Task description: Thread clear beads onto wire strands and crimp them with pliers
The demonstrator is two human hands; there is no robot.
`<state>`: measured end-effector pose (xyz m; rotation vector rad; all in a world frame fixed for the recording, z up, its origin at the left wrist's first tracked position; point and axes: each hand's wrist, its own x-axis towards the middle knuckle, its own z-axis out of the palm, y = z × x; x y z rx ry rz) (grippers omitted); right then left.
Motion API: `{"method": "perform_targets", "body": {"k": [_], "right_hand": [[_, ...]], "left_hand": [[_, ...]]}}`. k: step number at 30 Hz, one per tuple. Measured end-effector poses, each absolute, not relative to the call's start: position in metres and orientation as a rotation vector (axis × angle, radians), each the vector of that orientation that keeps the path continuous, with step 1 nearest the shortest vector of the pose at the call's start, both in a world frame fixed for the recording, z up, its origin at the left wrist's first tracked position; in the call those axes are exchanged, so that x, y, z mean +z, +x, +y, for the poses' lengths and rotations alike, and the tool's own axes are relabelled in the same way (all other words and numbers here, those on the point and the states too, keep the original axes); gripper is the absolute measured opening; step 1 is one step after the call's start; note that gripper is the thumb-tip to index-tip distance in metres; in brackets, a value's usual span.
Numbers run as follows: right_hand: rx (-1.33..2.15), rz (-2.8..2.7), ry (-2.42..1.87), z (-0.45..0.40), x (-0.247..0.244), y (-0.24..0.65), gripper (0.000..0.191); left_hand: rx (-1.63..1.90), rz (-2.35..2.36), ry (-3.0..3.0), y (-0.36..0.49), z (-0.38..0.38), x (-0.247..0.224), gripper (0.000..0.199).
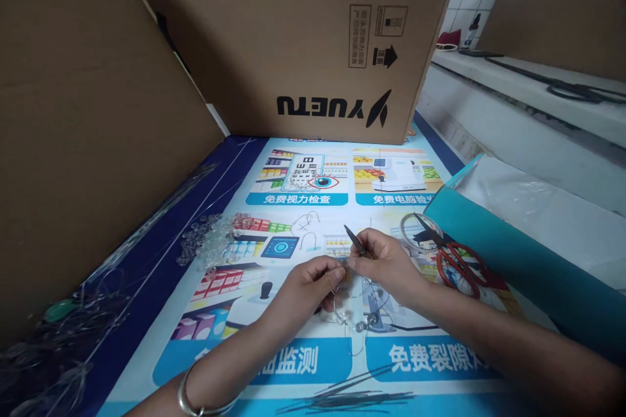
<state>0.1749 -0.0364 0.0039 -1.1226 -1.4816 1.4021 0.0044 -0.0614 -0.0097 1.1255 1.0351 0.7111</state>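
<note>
My left hand (pixel 317 280) pinches the upper end of a thin wire strung with clear beads (pixel 360 324), which hangs in a loop below both hands. Close beside it, my right hand (pixel 384 262) is closed around a dark pointed tool (pixel 355 240), its tip sticking out up and to the left. The fingers of both hands nearly meet, and the small part between them is too fine to make out. A pile of clear beads (pixel 210 241) lies to the left of my hands.
Red-handled scissors (pixel 457 262) lie on a wire coil (pixel 408 225) at right, beside a teal box (pixel 508 247). Dark wire pieces (pixel 347 399) lie at the front edge. Tangled clear strands (pixel 73 345) are at lower left. Large cardboard panels (pixel 303 32) stand behind.
</note>
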Motion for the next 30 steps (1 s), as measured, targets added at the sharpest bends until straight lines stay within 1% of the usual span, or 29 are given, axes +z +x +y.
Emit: {"method": "perform_targets", "body": {"k": [6, 9, 11, 15, 18, 22, 24, 27, 30], "right_hand": [[1.340, -1.529, -1.128, -0.038, 0.004, 0.173, 0.010], [1.273, -1.644, -1.128, -0.038, 0.007, 0.178, 0.008], [1.133, -1.797, -1.113, -0.036, 0.008, 0.186, 0.013], [0.747, -2.077, -1.107, -0.031, 0.012, 0.210, 0.024], [0.594, -2.231, -1.165, -0.034, 0.019, 0.224, 0.029], [0.408, -2.440, -1.288, -0.044, 0.027, 0.229, 0.024], [0.392, -2.472, -1.340, -0.048, 0.029, 0.228, 0.021], [0.389, -2.507, -1.378, -0.051, 0.030, 0.227, 0.021], [0.238, -2.611, -1.381, -0.050, 0.031, 0.227, 0.021]], "left_hand": [[0.750, 1.048, 1.118, 0.005, -0.063, -0.011, 0.026], [0.774, 1.036, 1.080, 0.005, -0.064, -0.008, 0.025], [0.781, 1.033, 1.044, 0.004, -0.064, -0.006, 0.026], [0.781, 1.032, 0.995, 0.002, -0.064, -0.004, 0.026], [0.790, 1.013, 0.964, 0.002, -0.064, -0.005, 0.025], [0.783, 1.006, 0.971, 0.001, -0.063, -0.005, 0.025], [0.776, 1.004, 0.970, 0.001, -0.063, -0.005, 0.026], [0.767, 1.004, 0.943, 0.000, -0.062, -0.005, 0.026], [0.765, 0.995, 0.904, 0.000, -0.061, -0.003, 0.026]]}}
